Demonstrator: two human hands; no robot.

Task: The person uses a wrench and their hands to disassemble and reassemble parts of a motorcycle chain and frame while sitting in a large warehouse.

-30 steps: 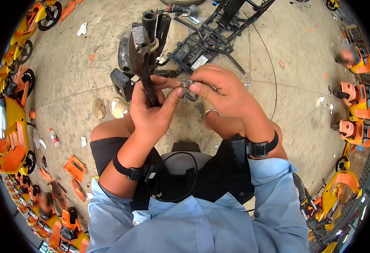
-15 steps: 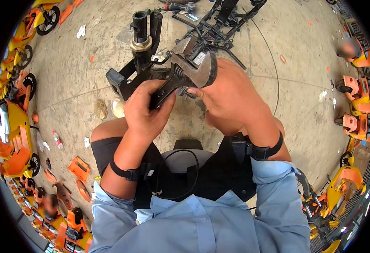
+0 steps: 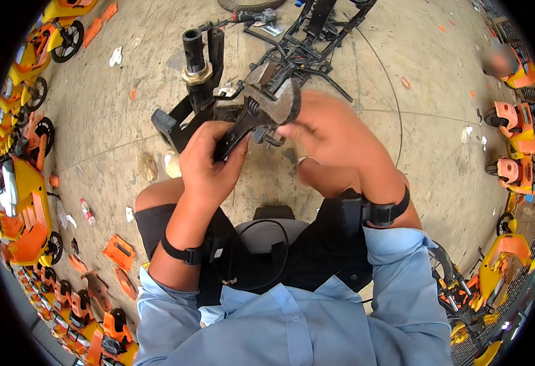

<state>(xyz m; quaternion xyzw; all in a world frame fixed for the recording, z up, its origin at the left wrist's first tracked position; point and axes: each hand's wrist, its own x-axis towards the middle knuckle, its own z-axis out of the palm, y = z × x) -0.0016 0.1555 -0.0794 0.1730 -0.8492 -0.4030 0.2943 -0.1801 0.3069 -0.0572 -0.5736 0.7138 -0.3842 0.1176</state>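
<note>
My left hand [image 3: 209,161] is closed around the handle of a large dark adjustable wrench [image 3: 283,107], its jaws tilted up to the right. Beside the jaw is my right hand [image 3: 334,137], smeared by motion; its thumb points toward the wrench, and some fingers are hidden, so I cannot tell whether it grips anything. A small metal part [image 3: 270,137] shows below the wrench head. Just beyond my left hand stands a black metal frame part [image 3: 176,125] with an upright tube [image 3: 193,47] and a brass-coloured hex nut [image 3: 197,74] around it.
A stripped black vehicle frame [image 3: 316,52] lies on the concrete floor ahead, with a power drill [image 3: 254,16] near it. A thin cable [image 3: 392,85] curves across the floor at right. Orange and yellow scooters line both sides. Orange panels [image 3: 119,252] and a bottle [image 3: 87,211] lie at left.
The wrench head has shifted slightly left and down. My right hand has drawn a little away from the jaw, its thumb now apart from the small metal part.
</note>
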